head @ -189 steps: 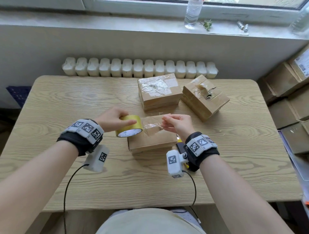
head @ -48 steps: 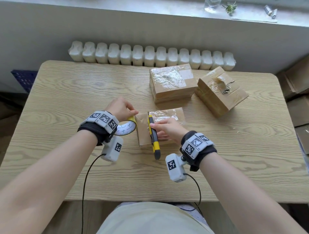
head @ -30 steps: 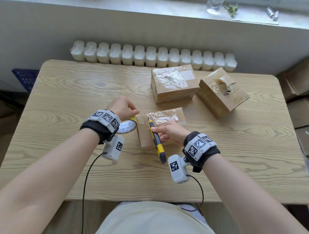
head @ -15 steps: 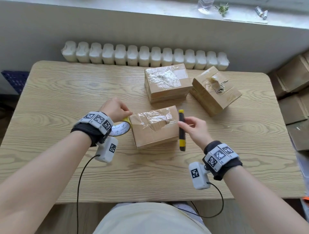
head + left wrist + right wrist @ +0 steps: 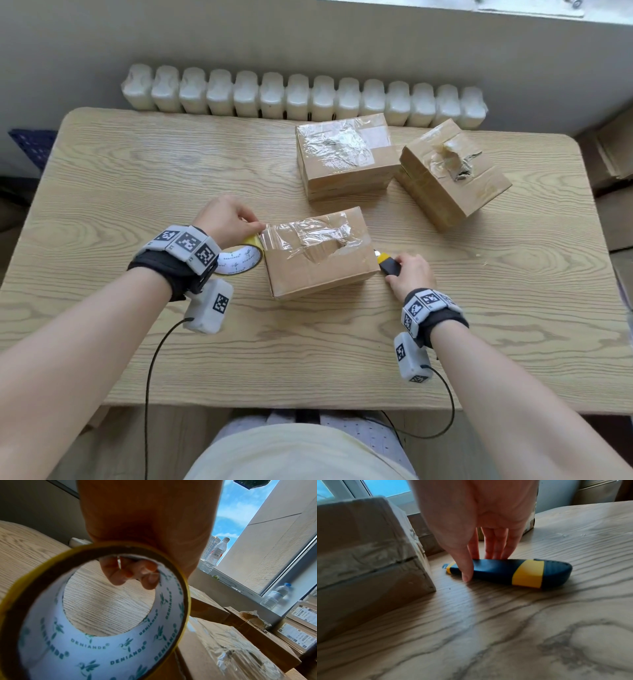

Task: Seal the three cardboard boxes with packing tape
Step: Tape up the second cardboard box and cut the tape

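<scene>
Step in hand: the strip across the nearest brown cardboard box [image 5: 318, 253] looks laid and cut; the person is setting the cutter down, judging by how it lies.
Left hand [image 5: 224, 219]: curling its fingers [image 5: 120, 573] through the core of the yellow-edged roll of clear packing tape [image 5: 239, 260], gripping it just left of that box.
Right hand [image 5: 409, 274]: lying lightly on the dark blue and yellow utility knife [image 5: 510, 572], thumb and straight fingertips pinching it against the wooden surface [image 5: 308, 359], just right of the box.
Other boxes: two more taped cardboard boxes [image 5: 344, 156] [image 5: 448, 171] are sitting beyond the right hand.
Next move, as a judgement: letting go of the knife, then smoothing the wrinkled tape flat.
</scene>
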The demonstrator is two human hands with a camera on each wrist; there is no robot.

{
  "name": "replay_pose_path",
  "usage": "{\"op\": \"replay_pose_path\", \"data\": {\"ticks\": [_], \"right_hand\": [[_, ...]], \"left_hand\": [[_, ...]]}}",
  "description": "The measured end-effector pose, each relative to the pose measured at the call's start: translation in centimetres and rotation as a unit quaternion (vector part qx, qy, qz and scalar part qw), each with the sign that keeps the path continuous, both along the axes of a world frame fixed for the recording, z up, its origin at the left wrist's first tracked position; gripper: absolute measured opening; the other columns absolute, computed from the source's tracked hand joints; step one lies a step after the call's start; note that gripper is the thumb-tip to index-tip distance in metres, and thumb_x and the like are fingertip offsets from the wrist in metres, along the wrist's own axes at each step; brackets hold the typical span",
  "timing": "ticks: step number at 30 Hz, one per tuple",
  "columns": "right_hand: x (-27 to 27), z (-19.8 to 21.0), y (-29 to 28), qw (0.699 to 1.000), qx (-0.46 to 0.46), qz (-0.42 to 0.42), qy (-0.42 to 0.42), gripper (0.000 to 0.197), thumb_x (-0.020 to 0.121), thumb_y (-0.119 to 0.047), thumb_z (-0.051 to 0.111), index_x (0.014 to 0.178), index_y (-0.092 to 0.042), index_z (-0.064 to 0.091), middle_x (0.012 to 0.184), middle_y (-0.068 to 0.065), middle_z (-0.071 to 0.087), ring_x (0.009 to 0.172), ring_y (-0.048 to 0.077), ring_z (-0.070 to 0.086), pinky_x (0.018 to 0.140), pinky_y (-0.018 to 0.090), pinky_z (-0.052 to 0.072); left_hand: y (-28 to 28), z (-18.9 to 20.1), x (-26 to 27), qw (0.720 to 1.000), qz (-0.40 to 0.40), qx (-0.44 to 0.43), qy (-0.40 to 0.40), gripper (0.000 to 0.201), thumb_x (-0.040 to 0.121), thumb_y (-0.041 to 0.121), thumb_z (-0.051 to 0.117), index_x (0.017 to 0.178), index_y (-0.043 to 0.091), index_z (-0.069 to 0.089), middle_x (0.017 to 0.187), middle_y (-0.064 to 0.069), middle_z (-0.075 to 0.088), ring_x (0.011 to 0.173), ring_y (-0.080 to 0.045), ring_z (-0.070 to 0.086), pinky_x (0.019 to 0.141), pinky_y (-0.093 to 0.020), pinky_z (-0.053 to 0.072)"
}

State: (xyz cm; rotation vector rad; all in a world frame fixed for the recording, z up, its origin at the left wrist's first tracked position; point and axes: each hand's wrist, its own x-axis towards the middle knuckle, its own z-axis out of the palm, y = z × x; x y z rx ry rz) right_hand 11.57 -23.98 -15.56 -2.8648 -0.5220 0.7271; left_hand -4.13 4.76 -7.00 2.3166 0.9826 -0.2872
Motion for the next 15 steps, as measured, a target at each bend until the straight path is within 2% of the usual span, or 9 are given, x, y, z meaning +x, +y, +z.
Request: {"op": "replay_pose_path", "data": {"ticks": [2,3,5,7,8,9,11,13,15], "right_hand": [[-0.1,0.1,0.3,1.000,0.001,-0.008,-0.010,0.037,0.084,-0.026,0.067,0.115,-0.008,0.057,0.117,0.014,0.052,0.113,0.032,0.051,0.095,0.040,0.040],[-0.2,0.5,0.6,0.998,0.036,-0.025,-0.034,0.040,0.086,-0.026,0.064,0.119,-0.006,0.055,0.120,0.016,0.050,0.114,0.034,0.049,0.096,0.041,0.038],[-0.9,1.9,1.7,0.974,0.181,-0.044,-0.131,0.038,0.090,-0.016,0.056,0.123,0.002,0.051,0.124,0.021,0.048,0.116,0.036,0.048,0.099,0.042,0.038],[-2.6,3.7,4.1,0.934,0.283,0.025,-0.215,0.035,0.091,-0.010,0.052,0.123,0.005,0.051,0.126,0.022,0.050,0.120,0.033,0.048,0.105,0.041,0.038],[-3.6,4.4,5.5,0.923,0.301,0.098,-0.217,0.037,0.092,-0.013,0.052,0.125,0.003,0.051,0.131,0.020,0.049,0.125,0.031,0.045,0.109,0.040,0.035],[-4.8,4.9,6.9,0.916,0.299,0.185,-0.191,0.041,0.093,-0.019,0.051,0.131,-0.001,0.049,0.140,0.017,0.045,0.132,0.027,0.039,0.114,0.038,0.028],[-6.9,5.3,9.0,0.910,0.227,0.331,-0.104,0.055,0.098,-0.036,0.043,0.146,-0.012,0.031,0.157,0.005,0.021,0.145,0.018,0.016,0.119,0.034,0.010],[-7.6,4.6,9.6,0.907,0.144,0.389,-0.076,0.063,0.099,-0.048,0.033,0.152,-0.020,0.012,0.160,-0.004,0.004,0.147,0.013,0.001,0.120,0.032,0.001],[-7.5,4.0,9.5,0.907,0.112,0.398,-0.080,0.065,0.098,-0.052,0.027,0.152,-0.024,0.005,0.160,-0.007,0.001,0.147,0.011,0.000,0.119,0.030,-0.004]], "left_hand": [[0.0,0.0,0.0,1.000,0.000,-0.001,0.001,0.017,0.081,0.036,0.070,0.077,0.021,0.075,0.065,0.010,0.059,0.067,-0.009,0.053,0.061,-0.023,0.036],[0.0,0.0,0.0,1.000,0.000,-0.003,0.001,0.017,0.081,0.036,0.070,0.078,0.020,0.075,0.067,0.008,0.061,0.069,-0.010,0.054,0.062,-0.023,0.037],[0.0,0.1,0.0,1.000,-0.002,-0.005,0.003,0.017,0.082,0.036,0.069,0.079,0.020,0.075,0.074,0.004,0.065,0.077,-0.013,0.058,0.067,-0.025,0.042],[0.0,0.2,0.0,1.000,-0.006,-0.003,0.008,0.018,0.082,0.037,0.069,0.079,0.020,0.075,0.078,0.002,0.066,0.081,-0.015,0.059,0.070,-0.026,0.043],[0.0,0.2,0.1,1.000,-0.006,-0.001,0.010,0.018,0.082,0.038,0.069,0.079,0.021,0.075,0.078,0.002,0.066,0.081,-0.015,0.059,0.070,-0.026,0.043],[0.0,0.2,0.1,1.000,-0.003,0.000,0.012,0.018,0.081,0.038,0.069,0.080,0.021,0.075,0.078,0.002,0.066,0.081,-0.015,0.059,0.070,-0.027,0.044],[0.0,0.3,0.1,1.000,0.004,-0.003,0.013,0.017,0.081,0.038,0.069,0.082,0.022,0.075,0.080,0.003,0.065,0.083,-0.014,0.058,0.073,-0.026,0.045],[0.1,0.3,0.0,1.000,0.005,-0.013,0.011,0.017,0.080,0.038,0.070,0.083,0.023,0.075,0.081,0.003,0.067,0.082,-0.012,0.059,0.073,-0.025,0.045],[0.3,0.4,-0.1,1.000,-0.003,-0.017,0.011,0.015,0.080,0.039,0.071,0.082,0.024,0.076,0.082,0.004,0.069,0.080,-0.011,0.060,0.071,-0.024,0.045]]}}
